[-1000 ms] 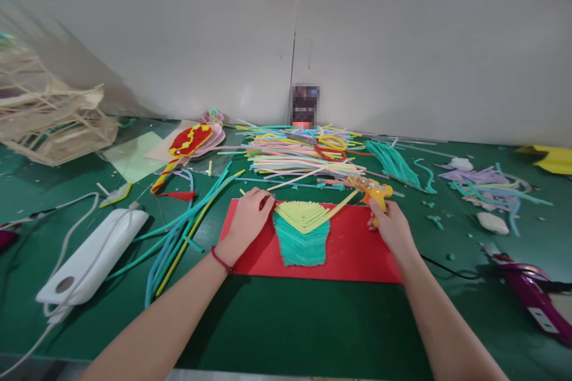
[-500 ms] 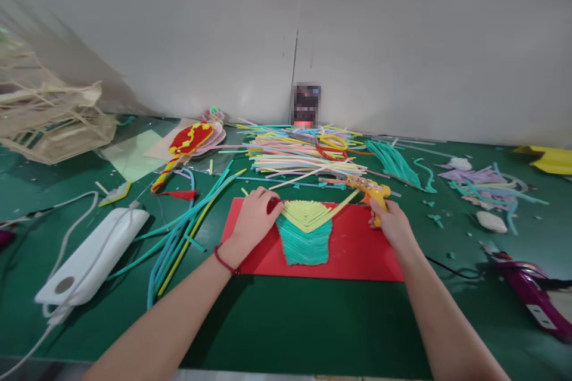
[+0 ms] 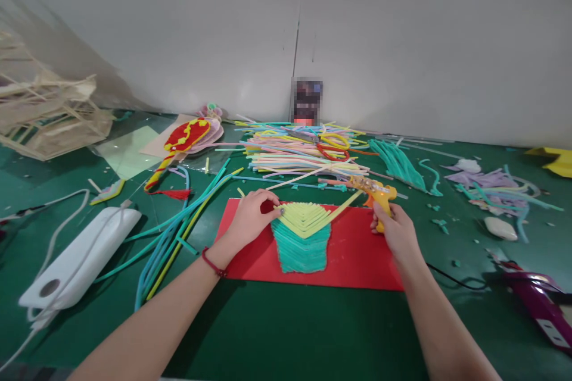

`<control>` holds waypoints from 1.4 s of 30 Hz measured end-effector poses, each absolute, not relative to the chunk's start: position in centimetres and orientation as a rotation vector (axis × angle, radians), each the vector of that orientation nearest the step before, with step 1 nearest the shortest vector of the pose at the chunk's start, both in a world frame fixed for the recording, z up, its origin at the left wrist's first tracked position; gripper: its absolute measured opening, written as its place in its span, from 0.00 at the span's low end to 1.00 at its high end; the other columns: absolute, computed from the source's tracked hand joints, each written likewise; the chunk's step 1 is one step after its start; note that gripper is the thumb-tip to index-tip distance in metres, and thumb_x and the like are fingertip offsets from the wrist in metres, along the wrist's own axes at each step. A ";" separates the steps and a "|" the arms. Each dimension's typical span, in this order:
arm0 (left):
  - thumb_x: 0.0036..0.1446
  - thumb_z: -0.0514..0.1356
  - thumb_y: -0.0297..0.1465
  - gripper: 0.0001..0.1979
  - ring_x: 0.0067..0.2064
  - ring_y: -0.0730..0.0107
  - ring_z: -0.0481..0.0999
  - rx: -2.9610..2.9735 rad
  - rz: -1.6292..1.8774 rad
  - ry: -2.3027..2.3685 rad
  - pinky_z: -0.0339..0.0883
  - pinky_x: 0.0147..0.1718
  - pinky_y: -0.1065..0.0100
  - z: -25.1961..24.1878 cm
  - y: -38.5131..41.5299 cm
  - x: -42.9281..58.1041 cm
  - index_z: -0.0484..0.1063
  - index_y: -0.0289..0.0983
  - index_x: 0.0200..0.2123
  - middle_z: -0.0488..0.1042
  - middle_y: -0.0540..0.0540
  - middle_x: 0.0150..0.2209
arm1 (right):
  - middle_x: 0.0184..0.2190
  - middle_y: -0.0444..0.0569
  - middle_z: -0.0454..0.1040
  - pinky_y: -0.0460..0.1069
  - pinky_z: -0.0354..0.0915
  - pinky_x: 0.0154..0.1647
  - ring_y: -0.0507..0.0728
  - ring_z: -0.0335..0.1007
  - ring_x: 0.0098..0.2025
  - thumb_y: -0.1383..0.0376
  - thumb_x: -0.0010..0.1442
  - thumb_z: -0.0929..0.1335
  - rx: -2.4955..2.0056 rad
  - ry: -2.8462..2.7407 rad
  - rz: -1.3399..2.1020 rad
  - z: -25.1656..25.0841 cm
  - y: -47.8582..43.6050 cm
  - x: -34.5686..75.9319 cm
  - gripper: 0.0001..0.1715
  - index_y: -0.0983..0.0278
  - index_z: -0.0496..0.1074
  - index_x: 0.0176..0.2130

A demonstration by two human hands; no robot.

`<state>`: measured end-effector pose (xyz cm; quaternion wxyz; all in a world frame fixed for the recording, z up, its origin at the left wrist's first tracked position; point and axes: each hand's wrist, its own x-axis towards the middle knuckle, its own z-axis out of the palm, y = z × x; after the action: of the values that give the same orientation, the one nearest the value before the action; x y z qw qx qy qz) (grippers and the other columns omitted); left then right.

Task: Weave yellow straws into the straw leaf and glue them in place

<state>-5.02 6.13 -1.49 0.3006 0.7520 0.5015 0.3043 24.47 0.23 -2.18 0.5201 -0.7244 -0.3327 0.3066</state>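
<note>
My left hand (image 3: 254, 218) rests on the red sheet (image 3: 361, 250), its fingers pinched at the left edge of the V-shaped rows of pale yellow pipe cleaners (image 3: 304, 217). Behind that hand pokes out a short yellow end. One yellow pipe cleaner (image 3: 345, 207) juts past the rows to the upper right. Below the V, teal pipe cleaners (image 3: 302, 253) form a filled patch. My right hand (image 3: 394, 229) is wrapped around the handle of a yellow glue gun (image 3: 379, 193). Its nozzle points left, close to the jutting yellow end.
Behind the sheet lies a pile of coloured pipe cleaners (image 3: 286, 161) with scissors (image 3: 335, 149) on top. A white power strip (image 3: 80, 259) and loose pipe cleaners (image 3: 179, 238) are at left. A red fan-shaped piece (image 3: 190, 134) lies farther back. At right is a purple tool (image 3: 536, 303).
The view has shifted slightly. Both hands keep nearly the same places on the sheet and at the glue gun, and the pipe cleaner rows look the same.
</note>
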 end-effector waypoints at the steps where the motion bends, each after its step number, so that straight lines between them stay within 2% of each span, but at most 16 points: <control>1: 0.52 0.63 0.32 0.04 0.43 0.60 0.74 1.974 0.807 1.325 0.66 0.46 0.56 -1.5 6.2 -5.0 0.71 0.40 0.31 0.77 0.48 0.38 | 0.17 0.38 0.65 0.45 0.63 0.16 0.50 0.64 0.18 0.44 0.43 0.72 -1.728 -0.791 0.731 -2.1 0.2 24.4 0.27 0.62 0.64 0.28; 8: 0.53 0.60 0.35 0.05 0.35 0.66 0.76 1.811 0.801 1.221 0.71 0.37 0.64 -1.6 6.5 -5.2 0.69 0.40 0.31 0.77 0.50 0.32 | 0.17 0.38 0.65 0.43 0.63 0.16 0.48 0.63 0.18 0.44 0.42 0.73 -1.654 -0.697 0.729 -1.6 0.0 24.4 0.28 0.62 0.65 0.29; 15: 0.53 0.60 0.35 0.06 0.35 0.66 0.76 1.747 0.839 1.240 0.71 0.36 0.64 -1.2 6.5 -5.2 0.68 0.40 0.30 0.76 0.50 0.31 | 0.17 0.38 0.65 0.43 0.62 0.16 0.48 0.62 0.18 0.45 0.43 0.73 -1.652 -0.691 0.721 -1.3 -0.1 24.2 0.27 0.63 0.66 0.29; 26: 0.53 0.60 0.27 0.02 0.37 0.65 0.77 1.762 0.896 1.383 0.70 0.38 0.63 -1.3 6.2 -5.2 0.68 0.39 0.31 0.76 0.50 0.33 | 0.20 0.39 0.67 0.43 0.59 0.16 0.48 0.62 0.19 0.46 0.42 0.74 -1.507 -0.768 0.720 -0.3 -0.5 23.5 0.28 0.62 0.67 0.33; 30: 0.54 0.61 0.26 0.05 0.43 0.64 0.75 1.801 0.934 1.437 0.68 0.45 0.61 -1.0 5.9 -5.1 0.69 0.39 0.35 0.75 0.48 0.38 | 0.18 0.39 0.67 0.44 0.59 0.17 0.49 0.60 0.19 0.45 0.45 0.73 -1.598 -0.857 0.704 -0.4 -0.8 23.2 0.28 0.63 0.69 0.35; 34: 0.60 0.59 0.29 0.01 0.45 0.63 0.72 2.139 0.974 1.367 0.66 0.46 0.60 -0.4 5.1 -5.0 0.71 0.40 0.35 0.73 0.48 0.40 | 0.16 0.38 0.64 0.44 0.55 0.15 0.48 0.56 0.17 0.43 0.49 0.70 -1.741 -0.903 0.672 -0.3 -1.0 23.3 0.27 0.62 0.69 0.32; 38: 0.64 0.56 0.33 0.07 0.43 0.65 0.72 2.628 0.802 0.977 0.63 0.44 0.63 -0.5 4.4 -4.8 0.73 0.40 0.36 0.74 0.48 0.39 | 0.13 0.38 0.61 0.45 0.52 0.16 0.49 0.55 0.16 0.39 0.50 0.67 -1.853 -1.062 0.676 0.3 -1.2 23.5 0.28 0.61 0.66 0.28; 42: 0.65 0.56 0.33 0.09 0.43 0.67 0.72 2.769 0.675 0.850 0.61 0.44 0.64 -1.0 4.3 -4.4 0.74 0.38 0.36 0.75 0.48 0.39 | 0.19 0.40 0.65 0.46 0.56 0.20 0.51 0.59 0.21 0.38 0.45 0.68 -1.946 -1.254 0.594 0.9 -1.3 23.2 0.31 0.62 0.67 0.32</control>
<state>-4.42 4.34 -0.98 0.0836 0.9278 0.2847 0.2260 23.20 -1.32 0.86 0.3671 -0.7573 -0.4881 0.2312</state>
